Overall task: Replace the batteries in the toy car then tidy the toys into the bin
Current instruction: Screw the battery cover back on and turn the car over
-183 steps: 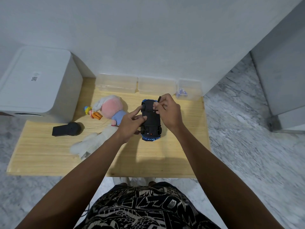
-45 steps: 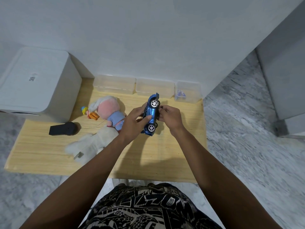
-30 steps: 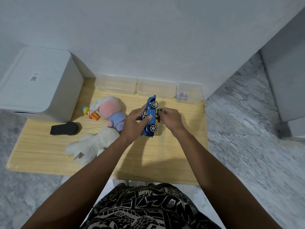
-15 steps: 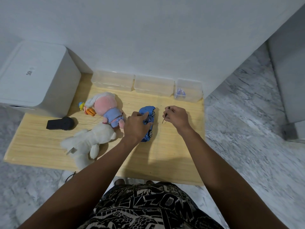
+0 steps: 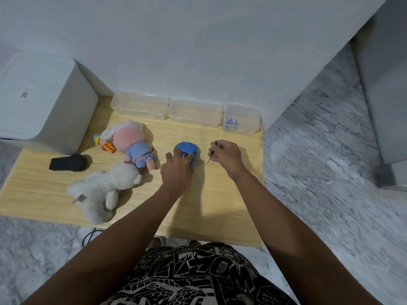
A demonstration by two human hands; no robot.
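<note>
The blue toy car [image 5: 187, 149] stands on its wheels on the wooden table [image 5: 220, 205], near the middle. My left hand [image 5: 176, 170] lies over its near half, fingers curled round the body. To the right, my right hand [image 5: 226, 156] pinches a thin black screwdriver [image 5: 211, 153] whose tip points down at the table. A pink-headed doll in blue [image 5: 134, 145] and a white plush bear [image 5: 105, 186] lie left of the car. The white lidded bin [image 5: 41, 102] stands at the table's far left.
Three clear plastic boxes [image 5: 195, 112] line the wall at the back; the right one [image 5: 241, 118] holds small blue items. A black object [image 5: 68, 162] with a thin cord lies by the bin. A small orange and yellow toy [image 5: 105, 145] sits beside the doll.
The car was turned from upside down, through its side, onto its wheels and set on the table. My right hand came off it and moved right with the screwdriver.
</note>
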